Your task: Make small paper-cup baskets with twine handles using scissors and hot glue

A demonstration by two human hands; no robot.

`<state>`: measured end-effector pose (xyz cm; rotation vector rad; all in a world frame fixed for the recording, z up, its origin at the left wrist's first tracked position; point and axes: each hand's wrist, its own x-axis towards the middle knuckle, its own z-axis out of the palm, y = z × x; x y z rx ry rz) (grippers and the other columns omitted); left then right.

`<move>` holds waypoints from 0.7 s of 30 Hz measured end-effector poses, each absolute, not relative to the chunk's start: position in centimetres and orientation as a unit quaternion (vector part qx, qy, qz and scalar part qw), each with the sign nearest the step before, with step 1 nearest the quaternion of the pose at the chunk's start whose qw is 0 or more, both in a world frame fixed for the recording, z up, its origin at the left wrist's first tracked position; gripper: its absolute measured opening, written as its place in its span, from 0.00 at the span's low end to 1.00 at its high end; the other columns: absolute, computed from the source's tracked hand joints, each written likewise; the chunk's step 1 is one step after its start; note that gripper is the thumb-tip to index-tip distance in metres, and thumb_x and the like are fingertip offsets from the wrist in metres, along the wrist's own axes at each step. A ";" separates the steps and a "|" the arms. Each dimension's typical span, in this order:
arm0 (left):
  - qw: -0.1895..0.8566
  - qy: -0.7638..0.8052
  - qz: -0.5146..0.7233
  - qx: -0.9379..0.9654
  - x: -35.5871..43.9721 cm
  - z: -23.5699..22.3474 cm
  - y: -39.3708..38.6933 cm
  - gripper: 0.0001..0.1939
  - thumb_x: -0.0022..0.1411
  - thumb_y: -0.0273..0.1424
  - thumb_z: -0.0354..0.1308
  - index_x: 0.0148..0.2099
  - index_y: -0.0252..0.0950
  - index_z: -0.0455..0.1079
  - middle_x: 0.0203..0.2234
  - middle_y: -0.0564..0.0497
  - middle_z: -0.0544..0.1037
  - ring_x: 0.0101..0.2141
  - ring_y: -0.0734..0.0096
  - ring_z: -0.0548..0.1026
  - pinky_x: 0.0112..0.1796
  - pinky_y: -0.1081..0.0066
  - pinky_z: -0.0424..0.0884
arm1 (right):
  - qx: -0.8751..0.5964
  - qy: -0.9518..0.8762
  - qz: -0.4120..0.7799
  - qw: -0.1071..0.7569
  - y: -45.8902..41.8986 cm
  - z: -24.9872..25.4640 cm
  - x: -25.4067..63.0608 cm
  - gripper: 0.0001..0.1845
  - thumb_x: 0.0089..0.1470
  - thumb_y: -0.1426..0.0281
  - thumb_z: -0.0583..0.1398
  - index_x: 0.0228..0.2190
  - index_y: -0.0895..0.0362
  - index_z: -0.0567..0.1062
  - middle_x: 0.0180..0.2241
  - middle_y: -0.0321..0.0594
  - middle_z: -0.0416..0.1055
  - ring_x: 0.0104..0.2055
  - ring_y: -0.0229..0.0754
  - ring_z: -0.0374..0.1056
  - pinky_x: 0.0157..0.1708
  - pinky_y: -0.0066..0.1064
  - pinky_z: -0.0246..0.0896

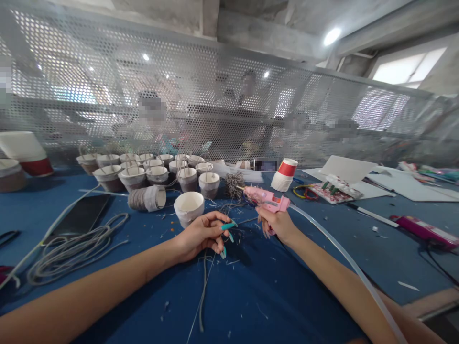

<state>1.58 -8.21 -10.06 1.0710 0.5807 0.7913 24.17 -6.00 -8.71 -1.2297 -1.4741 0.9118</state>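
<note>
My right hand [278, 223] is closed round the grip of a pink glue gun [266, 197], whose nozzle points left toward a tangle of twine [234, 184]. A long clear glue stick [344, 253] runs back from the gun over my right forearm. My left hand [202, 234] rests on the blue table with its fingers curled, pinching a thin strand of twine [203, 286] that trails toward me. A white paper cup [189, 207] stands upright just beyond my left hand.
Several twine-wrapped paper cups [150, 172] stand in rows at the back, one lying on its side [147, 198]. A coiled cord [77, 246] and a dark phone [81, 215] lie at left. A red-and-white cup stack [284, 175], white boards [358, 174] and another glue gun [423, 229] are at right. A perforated metal screen [229, 110] closes off the back.
</note>
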 end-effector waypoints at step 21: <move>0.752 0.260 0.367 0.482 1.6 -9.8 -8.3 0.13 0.54 0.29 0.61 0.42 0.33 0.65 0.26 0.52 0.76 0.18 0.76 0.74 0.19 0.77 0.72 | -0.505 -0.641 0.342 0.465 -5.7 -9.0 24.7 0.21 0.45 0.60 0.57 0.09 0.54 0.62 0.04 0.33 0.57 0.06 0.33 0.51 0.06 0.26 0.43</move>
